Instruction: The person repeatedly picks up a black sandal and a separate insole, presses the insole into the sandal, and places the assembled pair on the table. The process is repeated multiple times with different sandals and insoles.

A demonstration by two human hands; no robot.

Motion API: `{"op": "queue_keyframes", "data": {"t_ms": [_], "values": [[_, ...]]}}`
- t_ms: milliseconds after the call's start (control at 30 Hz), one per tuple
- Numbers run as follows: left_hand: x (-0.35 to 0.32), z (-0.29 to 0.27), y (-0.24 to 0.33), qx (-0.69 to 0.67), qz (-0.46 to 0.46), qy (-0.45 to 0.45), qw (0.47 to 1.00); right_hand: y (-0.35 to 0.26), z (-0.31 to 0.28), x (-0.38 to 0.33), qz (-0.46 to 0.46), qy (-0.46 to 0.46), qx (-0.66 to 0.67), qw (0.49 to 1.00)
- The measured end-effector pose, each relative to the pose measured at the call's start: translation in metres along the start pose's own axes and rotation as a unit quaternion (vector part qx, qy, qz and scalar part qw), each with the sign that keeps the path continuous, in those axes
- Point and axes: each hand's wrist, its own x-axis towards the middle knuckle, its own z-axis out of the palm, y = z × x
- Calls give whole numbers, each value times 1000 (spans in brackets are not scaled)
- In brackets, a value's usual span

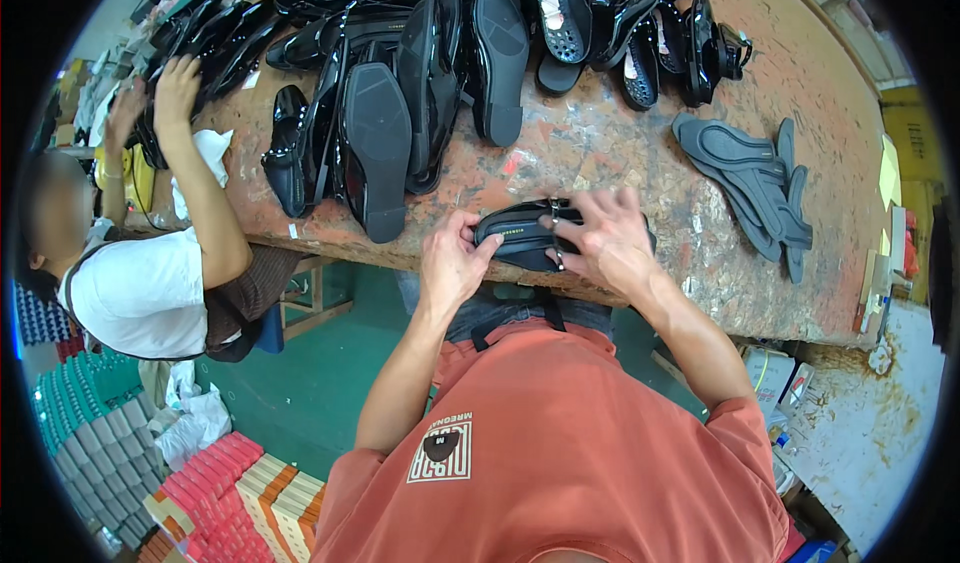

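A black sandal-like shoe (515, 231) with a dark insole and shiny studded straps lies at the table's front edge before me. My left hand (455, 260) pinches its left end between thumb and fingers. Over its right half is my right hand (608, 243), fingers spread and touching the straps, some of them blurred by motion. That hand hides much of the shoe's right end. Beyond my hands stand black shoes, one showing its dark sole (375, 148). To the right lies a loose pile of dark grey insoles (735, 173).
More glossy black shoes (640, 28) crowd the table's far side. The worn wooden tabletop (620, 143) is stained. At the left a co-worker (140, 288) reaches toward shoes. Pink stacked pieces (215, 493) and grey ones (105, 453) sit at lower left; a rusty pale panel (880, 403) is at right.
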Motion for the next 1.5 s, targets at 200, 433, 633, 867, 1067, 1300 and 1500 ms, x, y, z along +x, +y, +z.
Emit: {"op": "queue_keyframes", "data": {"t_ms": [200,433,633,867,1067,1300,1500], "values": [[-1,-10,12,72,101,9,992,-3,-10,-8,146,-59,-66,985],[18,0,30,258,428,-260,826,-4,-11,-7,185,-35,-16,982],[13,12,35,298,414,-228,829,-18,23,-59,390,231,463,761],[23,9,41,240,366,-284,853,-51,28,-24,263,160,100,946],[31,3,31,212,398,-298,841,-43,35,-26,178,151,50,971],[32,-6,28,174,429,-332,822,-24,27,-18,173,-35,-19,984],[46,-5,32,234,497,-371,748,39,-8,-62,63,14,125,990]]}}
